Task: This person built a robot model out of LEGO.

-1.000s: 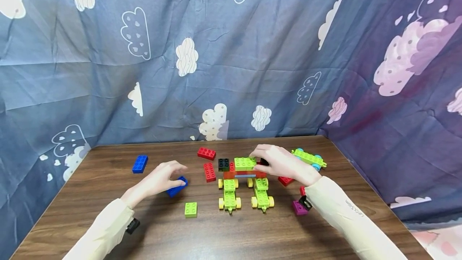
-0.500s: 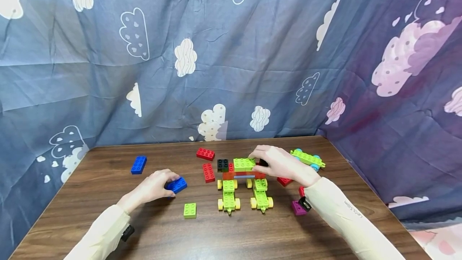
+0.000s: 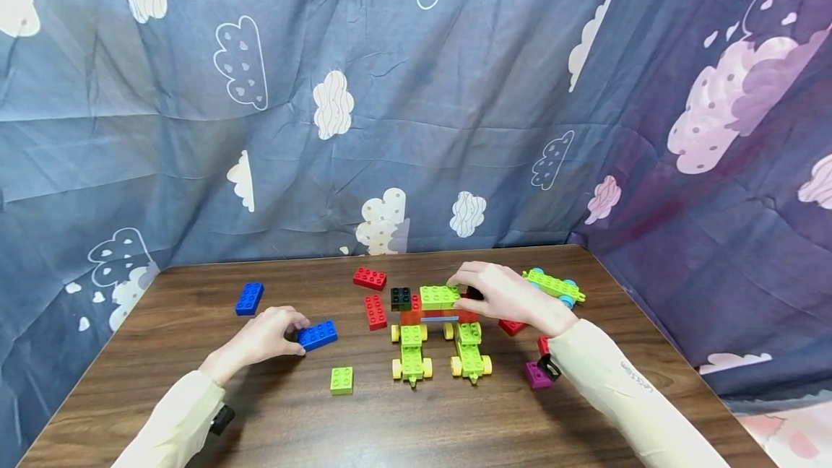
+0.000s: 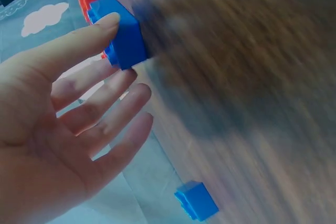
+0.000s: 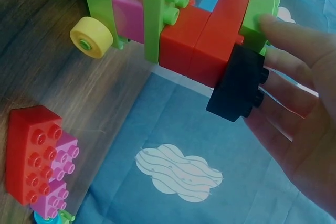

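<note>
The left hand (image 3: 260, 341) rests on the wooden table (image 3: 195, 410) with fingers fairly straight, its fingertips touching the end of a blue brick (image 3: 318, 335) that lies flat left of the brick model (image 3: 438, 323). The right hand (image 3: 503, 295) touches the model's top green brick (image 3: 439, 296), fingers relaxed and slightly spread, a black brick (image 5: 239, 85) against them

We see a blue brick (image 3: 318, 335) lying flat on the wood, studs up, a little turned; the left hand (image 3: 260, 341) touches its end with straight fingers. The brick model (image 3: 438, 309) stands on yellow wheels, with red middle and green top; the right hand (image 3: 503, 295) rests on it
</note>
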A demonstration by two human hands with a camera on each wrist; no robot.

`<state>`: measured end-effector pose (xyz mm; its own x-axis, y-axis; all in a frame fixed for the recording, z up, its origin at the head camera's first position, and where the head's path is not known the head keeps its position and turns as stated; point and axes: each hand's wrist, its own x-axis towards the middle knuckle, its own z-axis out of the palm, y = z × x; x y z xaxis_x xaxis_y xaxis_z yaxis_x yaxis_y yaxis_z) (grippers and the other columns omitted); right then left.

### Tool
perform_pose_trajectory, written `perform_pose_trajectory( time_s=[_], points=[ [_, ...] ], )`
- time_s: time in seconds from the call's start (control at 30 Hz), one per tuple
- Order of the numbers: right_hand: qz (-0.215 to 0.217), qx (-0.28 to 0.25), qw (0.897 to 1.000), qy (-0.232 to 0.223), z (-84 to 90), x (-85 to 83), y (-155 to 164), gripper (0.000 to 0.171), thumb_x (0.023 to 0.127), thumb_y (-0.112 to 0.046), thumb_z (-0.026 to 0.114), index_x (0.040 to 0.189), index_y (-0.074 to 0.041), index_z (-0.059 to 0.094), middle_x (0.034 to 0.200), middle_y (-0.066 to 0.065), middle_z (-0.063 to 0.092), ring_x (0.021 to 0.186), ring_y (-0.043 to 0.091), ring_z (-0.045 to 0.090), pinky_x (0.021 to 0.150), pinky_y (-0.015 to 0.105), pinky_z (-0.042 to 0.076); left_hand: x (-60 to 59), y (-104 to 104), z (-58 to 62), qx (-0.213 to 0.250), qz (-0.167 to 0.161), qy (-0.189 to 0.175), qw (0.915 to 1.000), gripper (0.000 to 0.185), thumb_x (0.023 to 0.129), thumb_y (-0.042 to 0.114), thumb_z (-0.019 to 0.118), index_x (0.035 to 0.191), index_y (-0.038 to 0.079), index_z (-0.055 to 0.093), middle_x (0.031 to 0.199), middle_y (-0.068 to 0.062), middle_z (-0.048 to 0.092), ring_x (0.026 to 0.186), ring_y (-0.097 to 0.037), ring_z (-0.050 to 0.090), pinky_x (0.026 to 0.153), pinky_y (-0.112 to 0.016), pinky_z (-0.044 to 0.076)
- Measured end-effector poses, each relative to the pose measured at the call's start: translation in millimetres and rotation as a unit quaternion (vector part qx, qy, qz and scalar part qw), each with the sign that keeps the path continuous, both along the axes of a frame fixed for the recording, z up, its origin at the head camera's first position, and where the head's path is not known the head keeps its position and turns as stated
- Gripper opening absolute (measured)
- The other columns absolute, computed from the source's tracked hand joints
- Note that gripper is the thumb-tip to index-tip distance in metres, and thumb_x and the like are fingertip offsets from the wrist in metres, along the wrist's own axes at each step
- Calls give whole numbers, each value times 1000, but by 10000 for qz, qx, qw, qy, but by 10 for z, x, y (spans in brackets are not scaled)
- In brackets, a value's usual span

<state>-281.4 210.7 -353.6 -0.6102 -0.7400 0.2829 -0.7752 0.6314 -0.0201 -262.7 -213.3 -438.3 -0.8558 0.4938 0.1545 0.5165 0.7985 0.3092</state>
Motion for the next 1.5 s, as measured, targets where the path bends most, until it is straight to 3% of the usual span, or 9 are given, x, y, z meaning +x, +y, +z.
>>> perform_pose_trajectory(
  time_s=[0.17,0.37,0.67,1.07,1.23,1.5],
  points=[
    [-79,-22,9999,-71,26,13,15,28,89,-33,74,111,-16,71,104,0,71,89,12,65,80,33,56,16,-40,-28,31,243,-197,9995,37,70,25,89,99,7,74,91,-1,73,80,-13,64,70,-30,54],
    [-101,-25,9999,-122,44,17,24,27,89,-33,73,110,-16,72,105,-1,71,94,13,67,83,35,57,3,-28,-73,103,316,-105,9994,34,72,31,88,94,9,74,84,4,70,77,-8,62,68,-27,53],
    [76,-84,9998,-150,42,7,63,23,90,-24,73,110,-13,72,103,0,72,93,14,67,84,36,57,-10,-24,-63,251,241,-111,9993,29,77,21,84,99,5,73,89,-2,73,79,-13,66,70,-31,56],
    [12,-65,9995,-324,60,15,62,22,91,-25,71,111,-15,71,103,-1,71,94,15,68,86,35,56,-23,-61,0,552,97,-135,9983,24,85,15,76,105,2,70,93,-7,74,81,-16,69,71,-31,56],
    [-32,-37,9993,-374,71,23,51,23,92,-26,71,112,-15,71,105,-2,71,95,13,67,86,35,56,-18,-86,90,798,219,-129,9965,25,88,14,73,108,-1,69,100,-12,74,85,-19,70,73,-33,57],
    [-49,-66,9990,-436,70,14,57,23,91,-27,72,111,-15,72,104,-2,72,94,16,68,85,35,57,-47,-46,378,1492,282,351,9878,23,87,9,74,106,-2,68,94,-11,74,80,-17,70,71,-30,57]
  ],
)
